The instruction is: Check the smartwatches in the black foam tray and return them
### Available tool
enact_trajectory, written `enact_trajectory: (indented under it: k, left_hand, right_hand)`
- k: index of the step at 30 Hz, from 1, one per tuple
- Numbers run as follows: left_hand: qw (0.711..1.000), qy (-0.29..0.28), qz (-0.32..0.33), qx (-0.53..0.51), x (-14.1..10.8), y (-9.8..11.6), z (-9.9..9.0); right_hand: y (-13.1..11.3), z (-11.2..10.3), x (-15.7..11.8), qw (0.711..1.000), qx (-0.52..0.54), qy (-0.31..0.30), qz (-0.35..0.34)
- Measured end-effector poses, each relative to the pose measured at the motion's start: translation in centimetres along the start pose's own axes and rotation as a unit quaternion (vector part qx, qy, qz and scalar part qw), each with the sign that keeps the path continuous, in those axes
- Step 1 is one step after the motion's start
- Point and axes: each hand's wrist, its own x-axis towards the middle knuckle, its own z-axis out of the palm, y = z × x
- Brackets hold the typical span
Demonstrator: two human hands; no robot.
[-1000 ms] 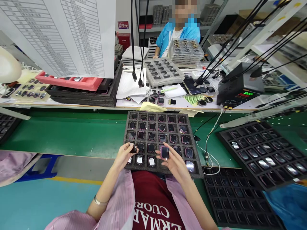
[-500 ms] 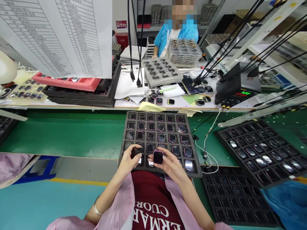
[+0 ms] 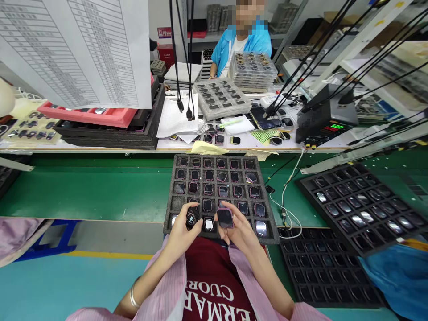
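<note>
Over the foam tray [image 3: 177, 203], the left hand [image 3: 182, 231] pinches a lit watch head [image 3: 191, 219] between thumb and fingers and the right hand [image 3: 242, 228] clasps a purple-framed watch head [image 3: 225, 218] in its fingers, probably checking screens, so the next move calls for steady handling.

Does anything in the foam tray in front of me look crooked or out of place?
Yes: in the foam tray, second row from the far edge, the fourth watch from the left and the rightmost watch sit twisted rather than square.
</note>
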Motion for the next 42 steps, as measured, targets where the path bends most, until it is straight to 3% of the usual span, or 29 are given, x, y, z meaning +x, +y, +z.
enact_trajectory:
  k: [5,20,26,33,42]
  left_hand:
    - [1.0,0.008,0.024,-0.003,-0.1,0.2,0.0]
    - [1.0,0.002,0.005,0.013,-0.3,0.6,-0.2]
    - [1.0,-0.005,0.023,-0.004,-0.3,0.7,-0.4]
    - [1.0,-0.009,0.0,-0.018,-0.3,0.8,-0.5]
    - [1.0,0.017,0.012,-0.015,0.0,0.6,-0.5]
  right_hand:
    - [0.2,-0.1,-0.1,1.0,-0.004,-0.019,0.009]
    - [-0.1,0.1,-0.4,0.999,-0.036,-0.021,0.032]
    - [-0.6,0.4,-0.6,0.999,-0.038,0.012,0.023]
    - [-1.1,0.4,-0.7,0.998,-0.046,0.047,0.019]
    - [-0.8,0.3,-0.5,0.998,-0.044,0.044,0.012]
